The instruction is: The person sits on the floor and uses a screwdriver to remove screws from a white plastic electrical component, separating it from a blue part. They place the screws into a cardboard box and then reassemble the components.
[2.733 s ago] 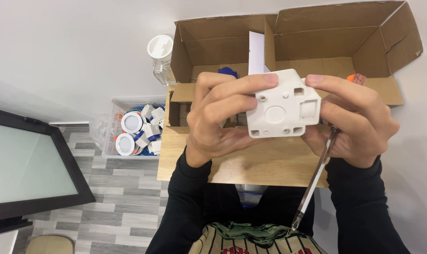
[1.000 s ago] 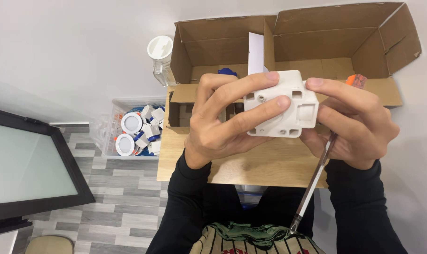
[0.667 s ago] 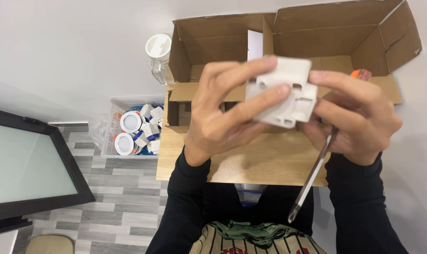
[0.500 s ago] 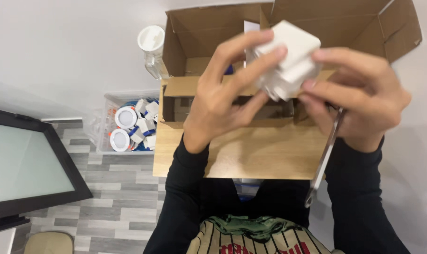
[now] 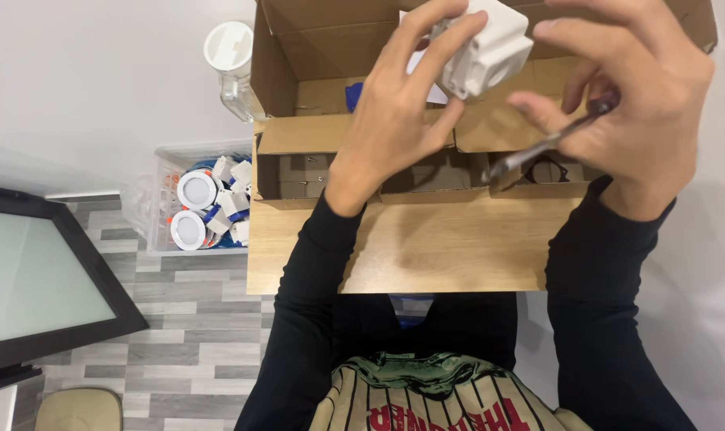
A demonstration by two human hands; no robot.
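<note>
My left hand grips a white plastic housing between thumb and fingers, raised over the open cardboard box. My right hand is just right of the housing, its index finger near it, and it holds a screwdriver whose metal shaft points down-left. The housing is tilted, with a side face toward me. Both hands hover above the wooden table.
A clear plastic bin of white round parts and small pieces stands on the floor left of the table. A clear jar with a white lid stands behind it. A dark screen is at far left. Cardboard dividers line the box's front.
Both hands have lifted the white housing up and away from me and turned it on its side. The screwdriver has swung from hanging down to pointing left.
</note>
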